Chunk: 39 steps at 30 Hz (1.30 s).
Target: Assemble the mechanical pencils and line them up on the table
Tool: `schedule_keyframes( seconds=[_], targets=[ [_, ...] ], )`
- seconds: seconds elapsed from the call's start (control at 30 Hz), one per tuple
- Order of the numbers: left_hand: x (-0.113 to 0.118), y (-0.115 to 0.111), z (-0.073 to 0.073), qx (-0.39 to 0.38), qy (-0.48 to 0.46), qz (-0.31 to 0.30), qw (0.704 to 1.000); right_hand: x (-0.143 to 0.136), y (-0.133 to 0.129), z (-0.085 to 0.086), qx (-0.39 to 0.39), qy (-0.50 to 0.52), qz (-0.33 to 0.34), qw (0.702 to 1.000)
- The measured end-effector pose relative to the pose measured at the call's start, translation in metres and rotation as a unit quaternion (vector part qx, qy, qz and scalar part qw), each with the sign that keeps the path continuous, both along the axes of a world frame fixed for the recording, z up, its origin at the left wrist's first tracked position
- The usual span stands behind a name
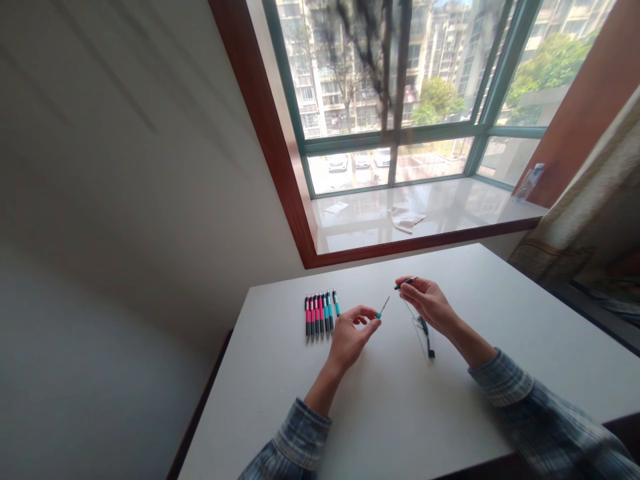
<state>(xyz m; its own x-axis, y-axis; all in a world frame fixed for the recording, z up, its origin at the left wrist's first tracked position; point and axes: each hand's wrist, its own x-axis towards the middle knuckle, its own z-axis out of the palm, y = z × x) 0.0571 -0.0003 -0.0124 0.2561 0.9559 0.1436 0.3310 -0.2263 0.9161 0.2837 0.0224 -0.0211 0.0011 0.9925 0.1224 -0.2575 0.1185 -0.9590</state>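
1. Worktop: we count one, white, lying under both hands. The worktop (pixel 425 413) carries the row of pens and the loose parts.
2. Hands: we count two, both raised over the worktop and well apart from each other. The left hand (pixel 347 337) is nearer the row; the right hand (pixel 430 305) is nearer the loose parts and is set a little farther forward.
3. Row of pens: we count seven, four pink and three teal, side by side with their long axes running away from the body. The row of pens (pixel 317 319) lies left of the left hand; the last teal pen is just beside its knuckles.
4. Loose parts: the loose parts (pixel 425 328) lie below the right hand, the dark portion running away from the body. We see dark and thin pale portions but cannot fix their number.
5. Dark piece: we count one. The right grip is narrow, pinching the dark piece (pixel 405 283), whose long axis runs nearly left to right.
6. Teal piece: we count one. The left grip is pinched on the teal piece (pixel 379 316), left of the dark piece and nearer the body.
7. Thin rod: we count one. The thin rod (pixel 385 305) projects from the teal piece, slanting forward and right toward the right grip; its tip is apart from the dark piece, and the two axes are not aligned.
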Motion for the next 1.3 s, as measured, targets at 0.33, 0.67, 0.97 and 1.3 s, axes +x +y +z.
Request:
schedule_keyframes(
  seconds=[0.33, 0.67, 0.97, 1.3],
  targets=[
    [0.001, -0.001, 0.004, 0.001, 0.002, -0.009, 1.000, -0.002, -0.002, 0.003, 0.093, -0.125, 0.009, 0.988],
    [0.001, -0.001, 0.003, 0.004, 0.007, -0.008, 1.000, -0.005, -0.005, 0.005, 0.099, -0.150, 0.032, 0.983],
    [0.001, -0.001, 0.003, 0.014, 0.011, -0.007, 1.000, -0.010, -0.007, 0.003, 0.062, -0.141, 0.082, 0.985],
    [0.002, 0.000, 0.003, 0.005, 0.003, -0.006, 1.000, -0.015, -0.008, -0.003, 0.038, -0.086, 0.154, 0.983]
  ],
)
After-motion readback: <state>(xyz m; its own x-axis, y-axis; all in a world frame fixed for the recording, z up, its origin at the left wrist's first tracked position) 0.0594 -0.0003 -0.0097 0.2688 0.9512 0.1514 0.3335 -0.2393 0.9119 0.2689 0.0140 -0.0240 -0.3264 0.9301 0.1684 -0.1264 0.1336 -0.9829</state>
